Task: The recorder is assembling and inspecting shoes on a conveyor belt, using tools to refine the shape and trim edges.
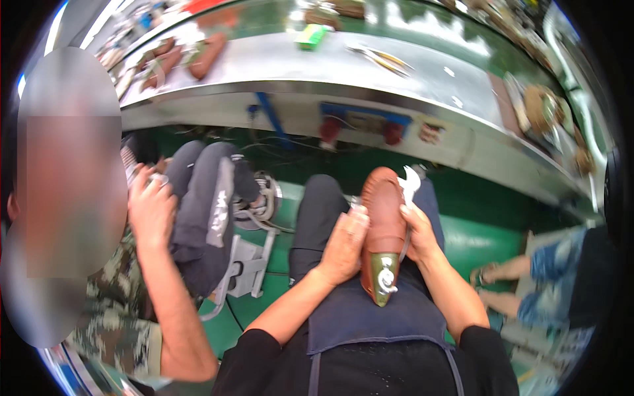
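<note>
A brown leather loafer stretched on a green shoe last stands toe-up over my lap. My left hand presses along the shoe's left side, fingers together. On the other side, my right hand is closed around a silvery metal tool with a curved, forked head, beside the shoe's edge. The tool's lower part is mostly hidden by my hand and the shoe, so its exact kind is unclear. A dark blue apron covers my lap beneath the shoe.
Ahead runs a metal workbench holding yellow-handled pliers, a small green box and brown shoes at left. A co-worker's hand is raised close at left. Another person's denim shorts show at right.
</note>
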`<state>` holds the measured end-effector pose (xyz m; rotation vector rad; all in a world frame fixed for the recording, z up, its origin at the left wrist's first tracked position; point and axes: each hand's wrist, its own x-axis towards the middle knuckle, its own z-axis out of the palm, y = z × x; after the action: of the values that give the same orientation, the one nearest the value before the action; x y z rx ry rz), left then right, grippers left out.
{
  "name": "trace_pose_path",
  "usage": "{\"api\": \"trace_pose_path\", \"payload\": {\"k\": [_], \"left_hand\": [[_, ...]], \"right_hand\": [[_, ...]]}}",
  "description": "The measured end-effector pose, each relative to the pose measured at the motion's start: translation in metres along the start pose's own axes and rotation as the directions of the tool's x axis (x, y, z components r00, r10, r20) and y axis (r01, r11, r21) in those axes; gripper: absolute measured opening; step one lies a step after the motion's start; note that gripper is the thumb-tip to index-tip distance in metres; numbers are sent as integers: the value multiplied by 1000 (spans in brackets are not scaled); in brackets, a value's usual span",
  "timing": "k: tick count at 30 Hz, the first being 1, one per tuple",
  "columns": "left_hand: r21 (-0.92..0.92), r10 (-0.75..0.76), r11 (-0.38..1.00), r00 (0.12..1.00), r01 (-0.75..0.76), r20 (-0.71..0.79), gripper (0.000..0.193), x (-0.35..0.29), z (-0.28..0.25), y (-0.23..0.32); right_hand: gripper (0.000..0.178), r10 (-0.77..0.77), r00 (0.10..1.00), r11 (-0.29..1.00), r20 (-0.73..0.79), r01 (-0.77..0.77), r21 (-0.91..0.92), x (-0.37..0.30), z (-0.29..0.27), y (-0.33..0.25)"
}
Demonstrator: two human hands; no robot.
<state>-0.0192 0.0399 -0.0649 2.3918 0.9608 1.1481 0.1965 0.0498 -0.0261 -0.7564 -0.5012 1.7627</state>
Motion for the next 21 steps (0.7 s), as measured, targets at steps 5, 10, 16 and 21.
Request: {"api": "trace_pose_path", "payload": {"k": [5,10,16,21], "left_hand": [[8,-36,999,999,36,-1,76,-4,-10,12],[8,-18,1000,999,18,-44,75,-7,-7,12],[35,-45,998,998,46,-43,79,-8,-9,10],[48,-64,997,997,66,-48,81,-8,-9,10]], "right_hand": [[60,7,1000,1000,-21,-7,-23,-2,-3,8],[64,-22,1000,1000,-11,22,-8,-1,2,8],[66,23,1000,998,-8,-23,-53,4,5,6],[65,21,1000,999,-3,-21,-43,7,-3,14]]}}
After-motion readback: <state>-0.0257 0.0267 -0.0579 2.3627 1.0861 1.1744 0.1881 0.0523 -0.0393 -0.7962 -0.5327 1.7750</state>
